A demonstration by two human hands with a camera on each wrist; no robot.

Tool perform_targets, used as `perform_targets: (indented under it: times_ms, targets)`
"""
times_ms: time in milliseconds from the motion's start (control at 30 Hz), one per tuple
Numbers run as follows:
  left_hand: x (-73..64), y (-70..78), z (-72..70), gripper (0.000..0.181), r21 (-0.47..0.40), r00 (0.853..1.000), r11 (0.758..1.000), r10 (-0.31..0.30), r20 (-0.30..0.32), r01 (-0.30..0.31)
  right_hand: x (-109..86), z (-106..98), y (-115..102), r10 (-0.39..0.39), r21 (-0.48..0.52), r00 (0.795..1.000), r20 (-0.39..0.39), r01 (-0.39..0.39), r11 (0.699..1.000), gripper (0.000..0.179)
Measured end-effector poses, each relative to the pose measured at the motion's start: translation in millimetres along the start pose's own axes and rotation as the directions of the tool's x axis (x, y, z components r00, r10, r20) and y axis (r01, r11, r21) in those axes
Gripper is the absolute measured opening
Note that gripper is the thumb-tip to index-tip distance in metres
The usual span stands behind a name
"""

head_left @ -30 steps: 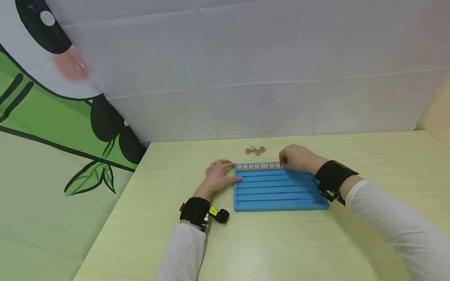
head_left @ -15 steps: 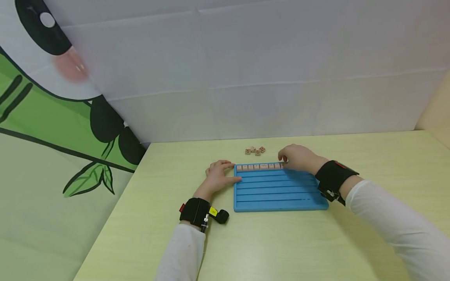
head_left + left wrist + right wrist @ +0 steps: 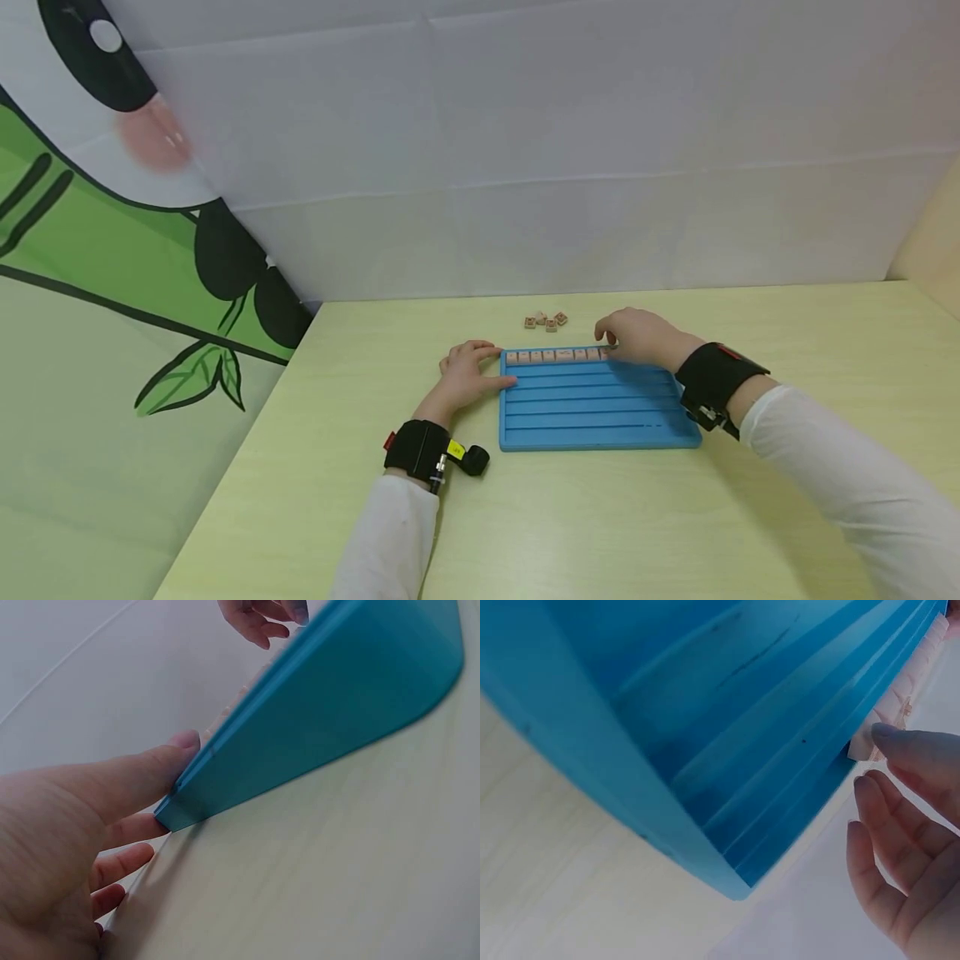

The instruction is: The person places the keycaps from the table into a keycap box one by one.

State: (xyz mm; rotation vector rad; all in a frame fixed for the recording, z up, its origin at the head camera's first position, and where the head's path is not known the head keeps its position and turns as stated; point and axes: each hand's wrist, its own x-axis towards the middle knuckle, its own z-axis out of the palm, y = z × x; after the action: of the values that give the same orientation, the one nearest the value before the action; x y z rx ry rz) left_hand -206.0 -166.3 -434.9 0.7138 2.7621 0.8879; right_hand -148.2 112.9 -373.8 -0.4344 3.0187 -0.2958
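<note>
A blue tray [image 3: 600,408] with raised ridges across it lies on the table. Along its back groove runs a row of small wooden tiles [image 3: 553,356]. My left hand [image 3: 467,375] is at the tray's back left corner, thumb along the side rim and index finger against the corner, fingers fairly straight. At the row's right end is my right hand [image 3: 641,336]. In the right wrist view its thumb touches the end tile [image 3: 862,744], while the other fingers [image 3: 881,821] bend loosely, apart from that tile. Markings on the tiles are too small to read.
Several loose wooden tiles [image 3: 551,326] lie in a small group behind the tray. A pale cloth wall [image 3: 562,242] closes off the table's [image 3: 600,525] back edge. At the left hangs a printed green cartoon cloth [image 3: 150,275].
My right hand has shifted very slightly; its fingertips have spread a little and more of the end tile shows. The left hand and tray have stayed put.
</note>
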Motion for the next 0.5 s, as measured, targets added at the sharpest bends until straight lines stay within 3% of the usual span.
perform_targets:
  times_ms: [233, 500]
  targets:
    - [0.2, 1.6, -0.4, 0.062, 0.004, 1.000, 1.000, -0.007, 0.002, 0.007, 4.7, -11, 2, 0.011, 0.057, 0.999, 0.038, -0.014, 0.998, 0.036]
    - [-0.7, 2.9, -1.8, 0.062, -0.009, 1.000, 1.000, -0.001, -0.003, 0.001, 20.1, -12, 4, 0.028, 0.134, 0.999, 0.015, -0.030, 0.991, 0.029]
